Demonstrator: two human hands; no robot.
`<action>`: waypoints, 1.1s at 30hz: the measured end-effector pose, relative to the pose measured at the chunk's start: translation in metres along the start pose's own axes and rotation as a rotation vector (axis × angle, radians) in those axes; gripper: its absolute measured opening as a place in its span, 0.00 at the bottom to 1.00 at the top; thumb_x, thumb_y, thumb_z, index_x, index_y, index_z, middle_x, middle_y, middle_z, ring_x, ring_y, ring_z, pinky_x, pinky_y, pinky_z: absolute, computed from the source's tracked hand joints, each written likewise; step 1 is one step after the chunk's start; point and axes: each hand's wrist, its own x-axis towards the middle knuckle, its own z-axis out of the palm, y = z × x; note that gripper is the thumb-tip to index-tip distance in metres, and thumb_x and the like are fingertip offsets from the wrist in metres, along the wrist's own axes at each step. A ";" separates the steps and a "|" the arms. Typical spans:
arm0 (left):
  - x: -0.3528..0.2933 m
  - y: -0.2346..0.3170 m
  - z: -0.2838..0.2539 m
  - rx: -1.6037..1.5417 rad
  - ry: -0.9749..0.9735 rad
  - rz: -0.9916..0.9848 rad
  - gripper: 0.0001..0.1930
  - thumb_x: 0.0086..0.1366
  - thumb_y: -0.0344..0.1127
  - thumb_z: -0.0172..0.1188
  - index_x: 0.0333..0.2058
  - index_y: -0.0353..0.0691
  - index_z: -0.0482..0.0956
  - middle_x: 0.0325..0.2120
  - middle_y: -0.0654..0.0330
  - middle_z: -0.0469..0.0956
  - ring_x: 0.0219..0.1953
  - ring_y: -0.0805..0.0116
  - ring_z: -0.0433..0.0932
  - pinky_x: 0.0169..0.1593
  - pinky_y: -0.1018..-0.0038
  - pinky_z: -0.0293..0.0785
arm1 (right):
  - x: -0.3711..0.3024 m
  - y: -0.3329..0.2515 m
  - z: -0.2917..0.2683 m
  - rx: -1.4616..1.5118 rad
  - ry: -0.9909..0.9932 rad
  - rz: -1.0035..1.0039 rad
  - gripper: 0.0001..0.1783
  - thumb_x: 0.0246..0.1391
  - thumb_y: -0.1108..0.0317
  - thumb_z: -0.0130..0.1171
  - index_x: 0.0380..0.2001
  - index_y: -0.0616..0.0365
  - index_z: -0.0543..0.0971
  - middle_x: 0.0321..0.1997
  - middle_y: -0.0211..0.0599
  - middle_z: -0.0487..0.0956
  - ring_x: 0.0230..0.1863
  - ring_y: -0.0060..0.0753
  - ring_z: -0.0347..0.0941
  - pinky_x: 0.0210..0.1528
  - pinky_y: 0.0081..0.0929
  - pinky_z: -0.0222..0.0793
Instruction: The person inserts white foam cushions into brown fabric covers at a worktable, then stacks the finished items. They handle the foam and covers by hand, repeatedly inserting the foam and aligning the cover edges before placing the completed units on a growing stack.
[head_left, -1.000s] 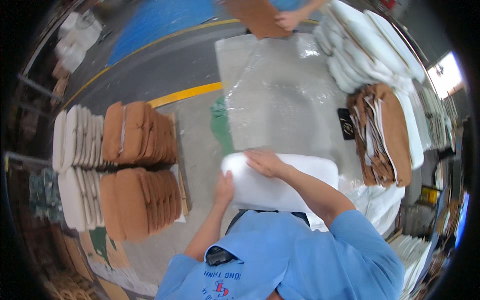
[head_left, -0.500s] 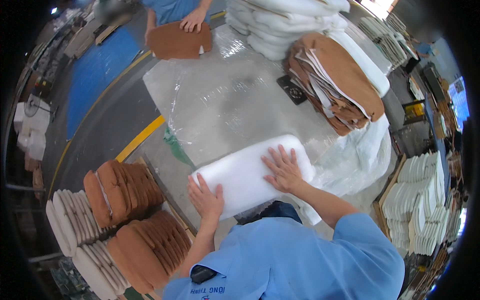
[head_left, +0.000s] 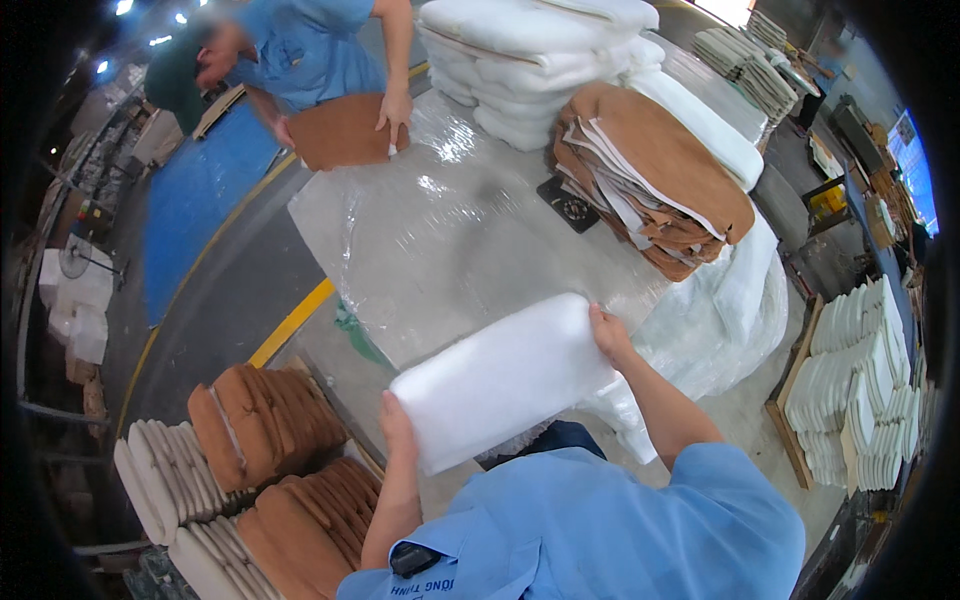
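A white padded cushion [head_left: 505, 378] with rounded corners lies in front of me, at the near edge of the plastic-covered table [head_left: 400, 260]. My left hand [head_left: 398, 425] is closed around its left end, fingers partly hidden behind it. At the opposite end, my right hand [head_left: 608, 335] grips the right edge, thumb on top. Across the table a co-worker holds a brown cover piece [head_left: 345, 132] by its two sides. To the right of the table's middle lies a pile of brown fabric covers [head_left: 665, 165] with white lining showing.
White cushions [head_left: 530, 60] are stacked at the far side. A small black object [head_left: 568, 203] lies beside the brown pile. Brown cushions [head_left: 270, 420] and white ones [head_left: 165, 470] stand on my left; more white pads [head_left: 850, 380] are on a pallet at right. Clear plastic sheeting [head_left: 710, 310] hangs off the table.
My hands have gone from lying flat on the cushion's top to gripping its two ends. The co-worker has leaned further into view, still holding the brown cover.
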 end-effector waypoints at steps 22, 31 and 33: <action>-0.033 -0.021 -0.023 -0.226 0.266 0.354 0.24 0.83 0.41 0.50 0.66 0.30 0.72 0.62 0.54 0.78 0.63 0.64 0.75 0.68 0.67 0.68 | 0.044 0.026 -0.028 0.421 0.238 -0.267 0.26 0.76 0.58 0.51 0.64 0.69 0.76 0.69 0.54 0.76 0.70 0.43 0.72 0.75 0.43 0.63; 0.013 -0.043 0.058 1.209 0.284 0.443 0.48 0.76 0.53 0.53 0.76 0.21 0.40 0.79 0.32 0.38 0.80 0.29 0.35 0.81 0.46 0.30 | 0.014 -0.003 0.049 -0.819 -0.001 -0.657 0.53 0.70 0.43 0.50 0.78 0.75 0.44 0.85 0.62 0.40 0.86 0.66 0.33 0.84 0.59 0.32; 0.009 -0.035 0.062 1.160 0.272 0.427 0.49 0.75 0.54 0.52 0.76 0.21 0.40 0.79 0.32 0.39 0.80 0.29 0.34 0.80 0.45 0.30 | 0.011 -0.008 0.052 -0.819 -0.029 -0.648 0.54 0.70 0.42 0.50 0.78 0.75 0.44 0.85 0.63 0.40 0.86 0.66 0.33 0.84 0.58 0.30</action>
